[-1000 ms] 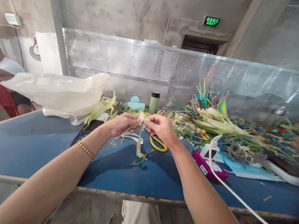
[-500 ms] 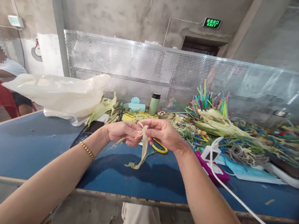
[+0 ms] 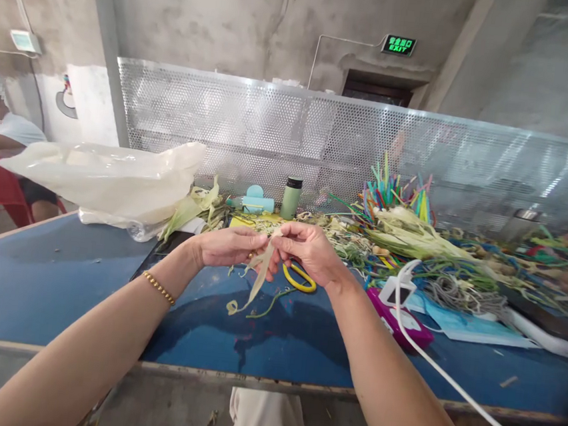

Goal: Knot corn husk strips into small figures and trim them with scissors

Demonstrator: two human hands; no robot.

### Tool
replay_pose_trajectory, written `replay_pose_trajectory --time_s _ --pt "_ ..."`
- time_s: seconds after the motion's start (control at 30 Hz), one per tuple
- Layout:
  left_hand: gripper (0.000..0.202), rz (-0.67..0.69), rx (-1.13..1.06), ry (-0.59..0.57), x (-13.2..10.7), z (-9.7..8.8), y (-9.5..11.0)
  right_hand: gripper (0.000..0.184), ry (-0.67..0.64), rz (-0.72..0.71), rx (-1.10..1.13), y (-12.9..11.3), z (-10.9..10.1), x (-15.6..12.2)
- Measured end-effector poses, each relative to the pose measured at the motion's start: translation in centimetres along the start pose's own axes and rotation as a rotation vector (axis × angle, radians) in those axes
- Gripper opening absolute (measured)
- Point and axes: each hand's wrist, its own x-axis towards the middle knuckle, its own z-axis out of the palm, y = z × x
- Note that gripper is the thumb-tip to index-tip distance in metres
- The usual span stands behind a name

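Both hands meet above the blue table, working on a pale strip of corn husk (image 3: 261,272) whose curled end hangs down. My left hand (image 3: 230,247) pinches the strip near its top between thumb and fingers. Close against it, my right hand (image 3: 309,249) is also closed on the upper end of the husk. Part of the strip is hidden by the fingers. Yellow-handled scissors (image 3: 300,279) lie beneath my right hand, their blades out of sight. A thin green strand (image 3: 271,305) lies on the table just below.
A large plastic bag (image 3: 101,175) sits at the left. Behind the hands are a green bottle (image 3: 291,198) and piled husks (image 3: 407,233). On the right lie a purple power strip (image 3: 406,325), a white cable (image 3: 444,376) and a blue mask (image 3: 484,326). A person sits far left.
The husk strip has swung leftward at its lower end and now hangs at a slant. The fingers have shifted at its top, and a loop seen there before no longer shows.
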Motion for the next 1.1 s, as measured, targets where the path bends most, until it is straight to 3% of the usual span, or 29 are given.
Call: replay_pose_trajectory --time_s 0.1,0.37,0.47,0.6,0.7,0.8,0.93,1.03,1.1 --pt "0.050 0.037 -0.006 0.032 0.4 0.8 0.2 0.025 0.106 -0.011 -0.015 0.1 0.0 0.2" --pt "0.027 0.002 0.143 0.305 1.3 1.3 -0.7 0.032 0.214 -0.015 -0.126 0.4 0.1 0.5" --pt "0.027 -0.033 0.138 0.331 1.2 1.1 -0.5 0.032 0.275 -0.016 -0.166 0.6 0.2 0.5" --pt "0.032 0.032 0.137 0.341 0.9 1.5 0.0 0.033 0.392 -0.044 -0.192 1.0 0.4 0.9" --pt "0.029 0.021 0.070 0.349 1.1 1.9 0.0 0.034 0.439 -0.057 -0.179 1.6 0.6 1.2" --pt "0.019 0.101 -0.125 0.476 1.7 2.1 -0.1 0.044 0.482 -0.050 -0.085 2.1 0.9 1.5" --pt "0.019 0.325 -0.364 0.705 2.6 1.7 -0.3 0.056 0.317 0.001 -0.013 2.6 1.7 1.7" --pt "0.017 0.405 -0.408 0.793 2.7 1.8 -0.4 0.049 0.160 -0.002 -0.050 3.0 2.7 1.9" --pt "0.014 0.422 -0.372 0.826 2.6 2.2 -0.4 0.044 0.131 -0.003 -0.071 3.4 3.4 2.1"
